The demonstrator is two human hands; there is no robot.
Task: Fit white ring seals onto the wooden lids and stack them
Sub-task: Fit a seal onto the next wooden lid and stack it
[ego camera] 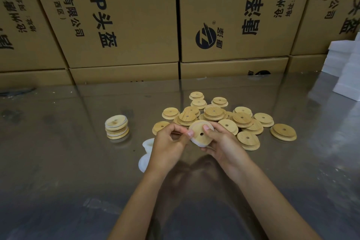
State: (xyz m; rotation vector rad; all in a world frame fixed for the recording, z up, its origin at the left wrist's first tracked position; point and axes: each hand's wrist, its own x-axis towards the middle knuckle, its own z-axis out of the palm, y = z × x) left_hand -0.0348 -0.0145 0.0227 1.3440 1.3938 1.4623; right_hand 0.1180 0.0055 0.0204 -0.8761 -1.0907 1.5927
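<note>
Two hands, left hand (pixel 169 138) and right hand (pixel 221 141), pinch one round wooden lid (pixel 200 132) with white ring seal (pixel 196 143) between curled fingers; four sealed lids (pixel 116 127) stacked left; roughly eighteen loose lids (pixel 241 119) behind on the worktop (pixel 68 161).

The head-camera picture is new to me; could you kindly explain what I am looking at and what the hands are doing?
There is no machine here: a person wears one camera on the head, looking forward and down at their own two bare hands. Both the left hand and the right hand hold one wooden lid with a white ring seal showing around its edge. Behind it on the shiny table lies a loose pile of lids. To the left stands a short stack of finished lids, and spare white seals lie near the left wrist. Cardboard boxes line the back.
</note>
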